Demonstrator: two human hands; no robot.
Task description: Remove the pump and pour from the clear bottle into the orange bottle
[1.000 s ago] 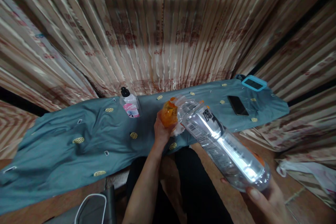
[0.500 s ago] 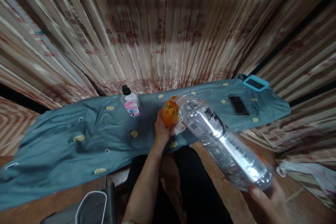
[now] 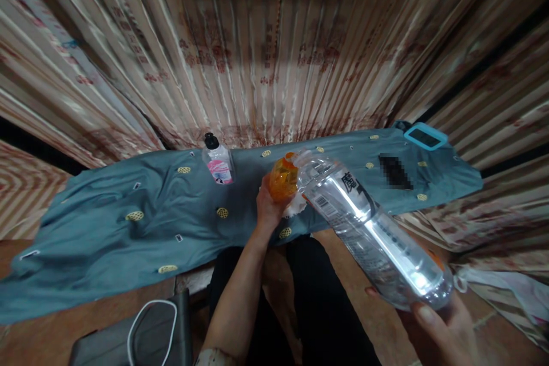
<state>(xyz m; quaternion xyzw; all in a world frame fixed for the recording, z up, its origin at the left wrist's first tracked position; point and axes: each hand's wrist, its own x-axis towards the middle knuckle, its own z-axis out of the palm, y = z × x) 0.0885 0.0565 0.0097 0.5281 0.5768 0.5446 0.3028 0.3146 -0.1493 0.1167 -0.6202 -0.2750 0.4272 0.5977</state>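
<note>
My left hand is wrapped round a small orange bottle above the cloth-covered table. In my right hand lies the base of a large clear plastic bottle with black lettering and a barcode. It is tilted, its neck pointing left, right at the top of the orange bottle. Whether the two mouths touch, I cannot tell. Something white and ruffled shows just below the orange bottle, partly hidden by it and my left hand.
A clear bottle with a black cap and pink label stands left on the teal cloth. To the right lie a blue-framed device and a blurred-out dark object. Patterned curtains hang behind. A grey box-like thing with a white cord sits lower left.
The view has shifted slightly, so everything appears a little further right. Both hands keep their holds, with the clear bottle still tilted against the top of the orange one.
</note>
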